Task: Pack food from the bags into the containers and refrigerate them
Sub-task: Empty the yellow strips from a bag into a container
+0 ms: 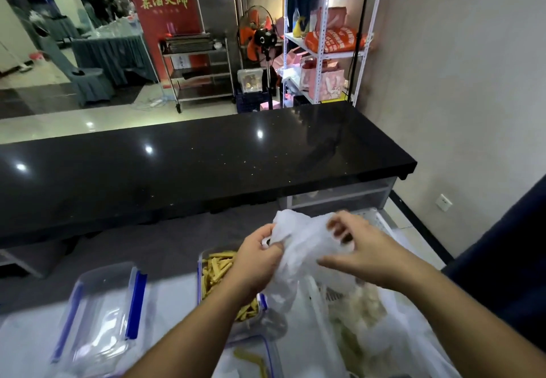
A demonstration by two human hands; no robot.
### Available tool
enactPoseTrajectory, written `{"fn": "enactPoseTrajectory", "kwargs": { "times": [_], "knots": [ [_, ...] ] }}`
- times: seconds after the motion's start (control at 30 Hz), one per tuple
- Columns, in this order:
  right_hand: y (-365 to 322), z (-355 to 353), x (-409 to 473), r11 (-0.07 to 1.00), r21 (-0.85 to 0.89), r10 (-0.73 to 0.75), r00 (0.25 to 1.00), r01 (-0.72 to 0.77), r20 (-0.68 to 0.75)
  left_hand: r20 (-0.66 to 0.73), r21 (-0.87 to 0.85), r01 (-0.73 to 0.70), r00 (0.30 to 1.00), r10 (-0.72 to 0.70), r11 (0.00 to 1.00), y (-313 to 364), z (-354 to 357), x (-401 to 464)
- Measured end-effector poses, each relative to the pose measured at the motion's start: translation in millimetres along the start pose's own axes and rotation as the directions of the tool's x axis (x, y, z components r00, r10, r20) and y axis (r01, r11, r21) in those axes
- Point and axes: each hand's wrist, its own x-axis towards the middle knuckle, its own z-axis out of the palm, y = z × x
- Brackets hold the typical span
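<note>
A translucent white plastic bag with pale food in its lower part stands on the white work surface at the right. My left hand pinches the bag's top edge on its left side. My right hand grips the bag's top from the right, fingers curled into the plastic. Left of the bag, partly under my left forearm, sits a clear container filled with yellow strips of food. A second clear container with blue trim lies near the bottom edge and holds a few yellow strips.
A clear lid with blue clips lies on the white surface at the left. A long black counter runs across behind it. Beyond stand a metal trolley, a fan and a white shelf rack by the wall.
</note>
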Motion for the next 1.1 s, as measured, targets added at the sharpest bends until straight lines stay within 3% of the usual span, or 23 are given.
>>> {"fn": "enactPoseTrajectory", "kwargs": {
  "times": [0.13, 0.2, 0.33, 0.47, 0.6, 0.7, 0.77, 0.9, 1.1],
  "knots": [
    [13.0, -5.3, -3.5, 0.984, 0.135, -0.124, 0.99, 0.115, 0.063, 0.088, -0.037, -0.057, 0.994, 0.06, 0.998, 28.4, 37.7, -0.5],
    [23.5, -2.1, 3.3, 0.977, 0.144, -0.154, 0.987, 0.157, -0.035, 0.082, 0.006, -0.089, 0.993, 0.088, 0.996, 33.0, 52.7, 2.9],
    [59.7, -1.2, 28.4, 0.99, -0.021, -0.137, 0.958, 0.136, -0.25, 0.06, 0.093, -0.097, 0.994, 0.091, 0.991, 19.3, 59.7, 0.1],
    [120.6, 1.9, 57.4, 0.964, -0.265, -0.105, 0.916, -0.001, -0.387, -0.151, 0.172, -0.009, 0.988, 0.035, 0.985, -17.4, 33.7, -12.8],
    [169.6, 19.0, 74.3, 0.856, -0.472, 0.145, 0.974, -0.212, -0.175, -0.299, 0.403, 0.254, 0.945, -0.136, 0.879, -71.4, 1.1, -37.3],
    [190.1, 38.4, 84.9, 0.837, -0.483, 0.329, 0.942, -0.259, 0.066, -0.284, 0.609, 0.383, 0.923, -0.26, 0.694, -108.2, -7.6, -65.5],
    [209.2, 46.2, 102.2, 0.857, -0.443, 0.373, 0.91, -0.263, 0.182, -0.25, 0.666, 0.389, 0.92, -0.301, 0.636, -127.2, -4.0, -80.4],
    [160.3, 22.6, 81.8, 0.896, -0.364, 0.348, 0.913, -0.256, 0.215, -0.202, 0.77, 0.331, 0.938, -0.283, 0.545, -152.3, 10.3, -92.0],
    [134.3, -0.1, 63.8, 0.898, -0.352, 0.331, 0.933, -0.265, 0.14, -0.264, 0.772, 0.43, 0.887, -0.38, 0.469, -167.9, 21.6, -91.4]
  ]
}}
